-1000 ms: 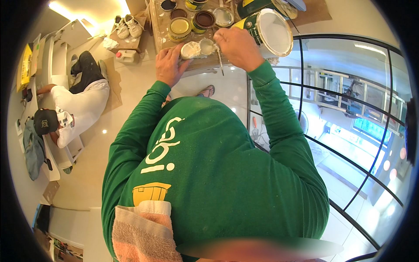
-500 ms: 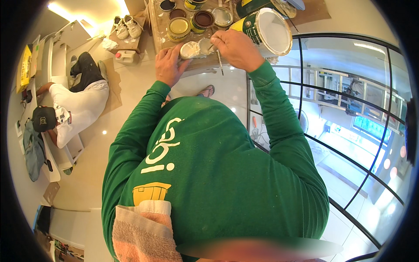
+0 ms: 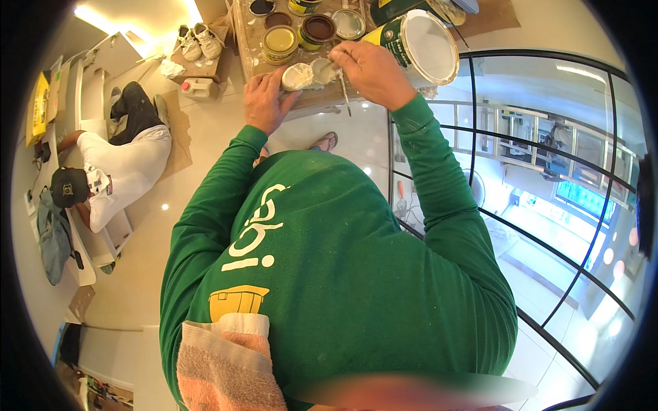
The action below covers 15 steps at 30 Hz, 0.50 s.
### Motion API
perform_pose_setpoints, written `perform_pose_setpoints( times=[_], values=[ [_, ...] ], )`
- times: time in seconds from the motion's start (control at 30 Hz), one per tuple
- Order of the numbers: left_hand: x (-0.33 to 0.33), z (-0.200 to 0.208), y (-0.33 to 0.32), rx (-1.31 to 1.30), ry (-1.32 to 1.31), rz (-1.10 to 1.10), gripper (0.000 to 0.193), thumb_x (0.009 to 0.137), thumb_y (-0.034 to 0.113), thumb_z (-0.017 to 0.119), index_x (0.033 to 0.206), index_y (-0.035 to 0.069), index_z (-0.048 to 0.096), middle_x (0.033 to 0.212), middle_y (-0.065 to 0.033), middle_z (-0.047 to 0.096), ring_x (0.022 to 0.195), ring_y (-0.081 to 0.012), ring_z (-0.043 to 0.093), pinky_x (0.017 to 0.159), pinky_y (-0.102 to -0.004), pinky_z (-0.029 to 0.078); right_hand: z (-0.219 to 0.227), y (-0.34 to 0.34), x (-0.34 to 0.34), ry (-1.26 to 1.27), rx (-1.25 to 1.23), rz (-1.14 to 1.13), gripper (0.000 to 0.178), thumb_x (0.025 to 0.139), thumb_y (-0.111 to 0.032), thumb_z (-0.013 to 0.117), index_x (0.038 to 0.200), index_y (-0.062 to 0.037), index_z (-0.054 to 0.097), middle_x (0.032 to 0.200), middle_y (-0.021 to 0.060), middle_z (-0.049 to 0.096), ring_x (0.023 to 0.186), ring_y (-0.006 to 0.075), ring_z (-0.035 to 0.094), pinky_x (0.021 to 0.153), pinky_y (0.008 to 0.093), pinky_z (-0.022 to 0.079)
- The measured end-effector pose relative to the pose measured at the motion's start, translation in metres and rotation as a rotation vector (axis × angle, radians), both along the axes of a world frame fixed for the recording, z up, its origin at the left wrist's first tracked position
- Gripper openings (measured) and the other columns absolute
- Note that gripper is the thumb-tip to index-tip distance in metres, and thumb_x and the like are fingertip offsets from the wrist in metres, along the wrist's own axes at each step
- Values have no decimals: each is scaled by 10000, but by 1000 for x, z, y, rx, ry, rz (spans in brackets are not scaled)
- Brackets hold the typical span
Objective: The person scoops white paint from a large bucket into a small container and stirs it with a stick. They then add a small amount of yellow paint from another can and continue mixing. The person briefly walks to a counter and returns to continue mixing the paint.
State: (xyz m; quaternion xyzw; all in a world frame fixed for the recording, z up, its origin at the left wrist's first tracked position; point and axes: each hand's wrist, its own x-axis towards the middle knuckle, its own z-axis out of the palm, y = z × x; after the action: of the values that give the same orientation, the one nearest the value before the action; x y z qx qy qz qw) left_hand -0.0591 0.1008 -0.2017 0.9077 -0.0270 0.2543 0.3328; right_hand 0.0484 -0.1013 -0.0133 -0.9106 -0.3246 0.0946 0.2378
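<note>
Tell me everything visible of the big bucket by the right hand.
The bucket is large and round, dark green and yellow outside, with a smeared pale rim. Its round top shows white; whether paint or bare inside is unclear. It appears tilted, though the fisheye may exaggerate that. It sits near the right edge of the table, beyond and right of the right hand; contact is unclear.

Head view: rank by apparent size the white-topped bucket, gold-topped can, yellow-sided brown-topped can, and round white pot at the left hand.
1. White-topped bucket
2. Gold-topped can and yellow-sided brown-topped can: too alike to rank
3. Round white pot
</note>
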Motion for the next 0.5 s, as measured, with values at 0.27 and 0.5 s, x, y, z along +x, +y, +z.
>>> perform_pose_setpoints(
  times=[0.27, 0.5],
  values=[
    [0, -1, 0, 3, -30, 0, 640, 870, 357, 858, 1431, 138, 641, 1260, -47, 743, 1117, -312, 639, 978, -457, 480, 0, 2, -5, -176, 54, 7, 318, 1073, -298, 588, 1074, -23, 748, 972, 192, 751, 984, 411, 694, 872, 506, 534],
    [1, -2, 0, 4, -23, 3, 653, 860, 353, 865, 1431, 134, 637, 1246, -56, 743, 1124, -322, 638, 993, -460, 481, 3, 3, -1, -92, -94, 70, 319, 1076, -295, 580, 1097, -23, 745, 975, 182, 750, 994, 411, 689, 883, 511, 531]
  ],
)
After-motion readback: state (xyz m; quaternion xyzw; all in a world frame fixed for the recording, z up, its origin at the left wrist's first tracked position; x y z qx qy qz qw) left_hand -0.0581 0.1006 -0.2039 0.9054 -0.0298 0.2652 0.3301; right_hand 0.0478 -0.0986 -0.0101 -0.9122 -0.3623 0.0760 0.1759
